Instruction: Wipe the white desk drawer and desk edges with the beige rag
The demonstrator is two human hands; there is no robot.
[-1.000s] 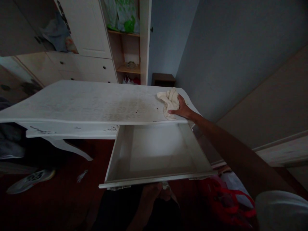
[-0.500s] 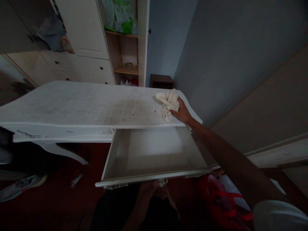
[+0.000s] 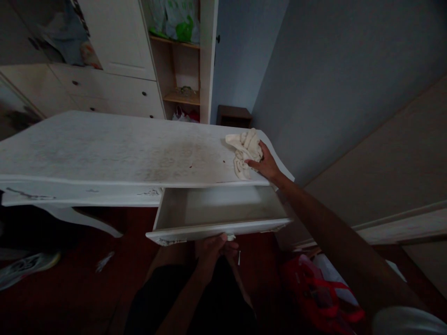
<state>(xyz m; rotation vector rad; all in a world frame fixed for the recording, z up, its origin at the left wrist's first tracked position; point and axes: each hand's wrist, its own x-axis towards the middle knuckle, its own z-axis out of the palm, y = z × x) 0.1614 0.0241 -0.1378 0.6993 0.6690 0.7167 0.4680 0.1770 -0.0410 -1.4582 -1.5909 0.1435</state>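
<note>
A worn white desk (image 3: 104, 149) stands in front of me with a dark smudge on its top. My right hand (image 3: 266, 164) rests at the desk's far right end, fingers closed on a crumpled cream cloth (image 3: 245, 148). Below the top, a white drawer (image 3: 220, 218) stands partly pulled out and looks bare inside. My left hand (image 3: 215, 245) is under the drawer's front edge, fingers curled on its small handle (image 3: 230, 237).
A red bag (image 3: 321, 298) lies on the dark red floor at the lower right. A shoe (image 3: 24, 265) and a scrap lie on the floor at left. White cupboards and open shelves (image 3: 181, 56) stand behind the desk; a grey wall is at right.
The drawer has slid inward, from far out to about half open, with my left hand following its front. My right hand and the cloth have stayed at the desk's right end.
</note>
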